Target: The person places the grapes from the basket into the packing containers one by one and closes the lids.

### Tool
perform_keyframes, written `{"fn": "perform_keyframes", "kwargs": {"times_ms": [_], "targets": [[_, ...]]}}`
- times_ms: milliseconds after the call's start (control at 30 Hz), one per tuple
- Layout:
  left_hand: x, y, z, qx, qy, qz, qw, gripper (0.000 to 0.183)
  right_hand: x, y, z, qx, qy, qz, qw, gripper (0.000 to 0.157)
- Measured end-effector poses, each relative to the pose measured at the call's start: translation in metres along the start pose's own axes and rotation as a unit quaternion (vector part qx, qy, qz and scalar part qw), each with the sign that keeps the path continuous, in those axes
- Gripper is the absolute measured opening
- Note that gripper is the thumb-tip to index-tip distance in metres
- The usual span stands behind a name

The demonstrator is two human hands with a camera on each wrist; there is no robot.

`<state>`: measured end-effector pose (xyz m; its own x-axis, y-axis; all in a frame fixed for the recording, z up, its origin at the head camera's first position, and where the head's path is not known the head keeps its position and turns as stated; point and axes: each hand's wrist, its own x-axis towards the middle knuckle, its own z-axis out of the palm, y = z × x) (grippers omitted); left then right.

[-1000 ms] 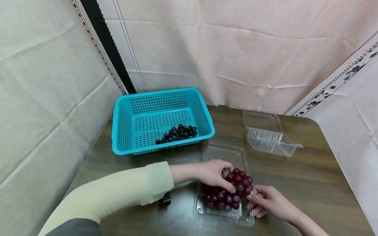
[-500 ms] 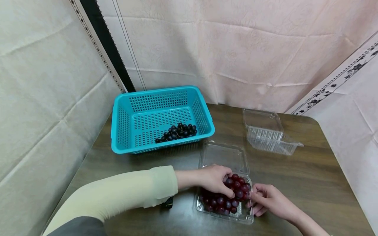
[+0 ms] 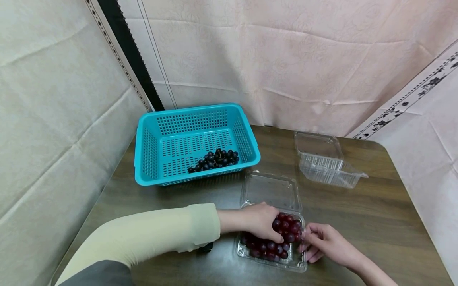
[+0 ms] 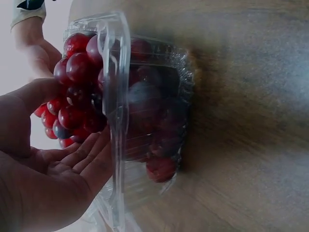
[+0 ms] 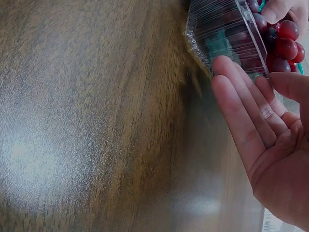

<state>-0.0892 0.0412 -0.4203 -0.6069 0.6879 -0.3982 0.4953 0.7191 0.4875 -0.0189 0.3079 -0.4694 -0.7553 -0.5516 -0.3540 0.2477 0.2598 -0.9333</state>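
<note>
"One basket (image 3: 193,123) in the head view; what else did you count?"

"Two clear boxes, the far box (image 3: 329,176) and the near box (image 3: 291,259), both on the surface (image 3: 375,222). The basket held black grapes (image 3: 214,160). The red grapes (image 3: 290,228) sat in the near box, overlapping too much to count; one bunch or more, I couldn't tell."

"And the grips?"

"Two. The left grip (image 3: 261,222) was curled round the red grapes; the right grip (image 3: 325,244) was narrow, pinching the near box's rim (image 3: 272,265)."

"What did the left wrist view add?"

"Red grapes bulged above the rim, with fingers (image 4: 94,166) tucked beneath them. Pressing hard there could, I judged, have split some or pulled them loose; snagging the rim could have tipped the near box."

"And the right wrist view?"

"Thumb (image 5: 289,84) at the rim, longer fingers nearly straight alongside. That looked like a light hold, so a sudden shove might have slid the near box away."
</note>
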Motion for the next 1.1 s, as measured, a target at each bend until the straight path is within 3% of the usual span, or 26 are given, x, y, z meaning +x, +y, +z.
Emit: {"fn": "perform_keyframes", "kwargs": {"times_ms": [267,700,1100], "targets": [[-0.003,-0.001,-0.007,-0.001,-0.005,0.004,1.0,0.046,0.0,0.002,0.001,-0.012,0.01,-0.005,1.0,0.028],[-0.014,-0.005,-0.021,-0.011,-0.016,0.022,0.9996,0.058,0.002,-0.002,0.003,-0.027,0.025,-0.002,0.999,0.026],[-0.013,-0.01,-0.016,-0.003,-0.023,0.04,0.999,0.063,0.002,0.0,0.001,-0.009,0.012,-0.006,1.0,0.02]]}}
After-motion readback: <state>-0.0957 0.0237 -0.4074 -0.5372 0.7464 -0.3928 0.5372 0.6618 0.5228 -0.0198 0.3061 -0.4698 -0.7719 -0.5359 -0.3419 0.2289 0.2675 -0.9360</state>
